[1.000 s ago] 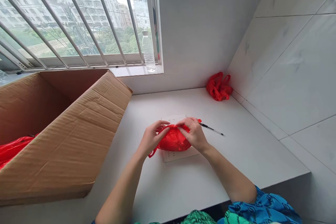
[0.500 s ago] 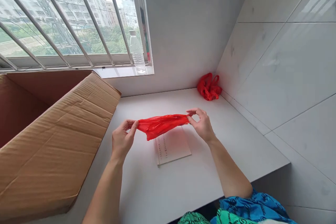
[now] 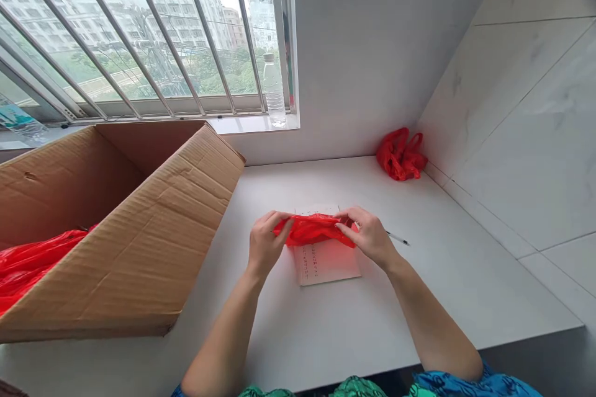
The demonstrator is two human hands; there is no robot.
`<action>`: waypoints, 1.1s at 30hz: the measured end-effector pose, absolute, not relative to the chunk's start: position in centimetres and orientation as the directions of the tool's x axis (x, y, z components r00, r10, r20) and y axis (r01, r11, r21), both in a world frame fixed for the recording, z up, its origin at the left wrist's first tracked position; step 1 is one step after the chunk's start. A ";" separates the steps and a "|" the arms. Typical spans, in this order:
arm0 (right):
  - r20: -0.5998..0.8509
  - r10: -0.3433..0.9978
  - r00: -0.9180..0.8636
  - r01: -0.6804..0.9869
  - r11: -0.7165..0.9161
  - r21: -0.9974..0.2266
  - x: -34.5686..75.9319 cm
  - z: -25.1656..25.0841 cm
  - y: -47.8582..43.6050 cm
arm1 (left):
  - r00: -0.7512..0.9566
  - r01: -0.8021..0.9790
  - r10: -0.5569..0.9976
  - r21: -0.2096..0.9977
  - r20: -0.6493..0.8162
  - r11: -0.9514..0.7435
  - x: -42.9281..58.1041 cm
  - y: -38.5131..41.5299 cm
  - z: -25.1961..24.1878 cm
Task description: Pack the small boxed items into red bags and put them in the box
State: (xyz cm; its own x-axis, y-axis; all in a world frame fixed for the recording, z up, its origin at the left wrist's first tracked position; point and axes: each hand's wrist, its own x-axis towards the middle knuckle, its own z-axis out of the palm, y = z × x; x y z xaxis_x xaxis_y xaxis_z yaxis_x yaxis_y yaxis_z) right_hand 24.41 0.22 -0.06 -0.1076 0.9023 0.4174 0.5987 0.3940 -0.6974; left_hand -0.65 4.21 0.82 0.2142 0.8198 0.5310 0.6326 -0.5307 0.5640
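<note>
Both of my hands hold a thin red plastic bag (image 3: pixel 313 229) just above the white counter (image 3: pixel 335 322). My left hand (image 3: pixel 264 246) pinches its left end and my right hand (image 3: pixel 370 236) pinches its right end, fingers closed on the plastic. The bag is bunched into a short band between them. Under it lies a sheet of paper (image 3: pixel 326 263) with small printed lines. A pen (image 3: pixel 398 238) pokes out from behind my right hand.
A large open cardboard box (image 3: pixel 121 236) stands at the left with red plastic (image 3: pixel 28 263) inside. Another crumpled red bag (image 3: pixel 400 155) sits in the far right corner against the tiled wall. A water bottle (image 3: pixel 274 90) stands on the window sill.
Half a second ago the bag was stretched wide between my hands; now my hands have come closer together and the bag is bunched up over the paper.
</note>
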 end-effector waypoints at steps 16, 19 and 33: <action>0.849 0.520 0.098 0.649 0.613 -0.450 22.9 3.1 -2.7 | 0.379 0.300 0.763 0.711 0.523 -0.636 -1.7 0.9 5.1; 0.717 0.646 -0.261 0.616 0.683 -0.391 21.1 2.7 -2.8 | 0.486 0.316 0.696 0.636 0.529 -0.704 -1.3 -0.2 6.1; -0.286 0.928 -0.237 0.854 0.059 -0.517 22.8 4.8 -1.5 | 0.631 0.650 0.709 0.286 0.313 -0.704 0.3 0.0 6.8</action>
State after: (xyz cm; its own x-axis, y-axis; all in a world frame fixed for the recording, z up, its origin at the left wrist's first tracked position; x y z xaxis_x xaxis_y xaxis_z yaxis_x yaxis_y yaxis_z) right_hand 22.77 -1.54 4.79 -0.2372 0.9284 -0.2861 0.8541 0.0589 -0.5168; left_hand 0.35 -0.05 6.78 0.6312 0.7094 0.3135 0.6496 -0.7044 0.2861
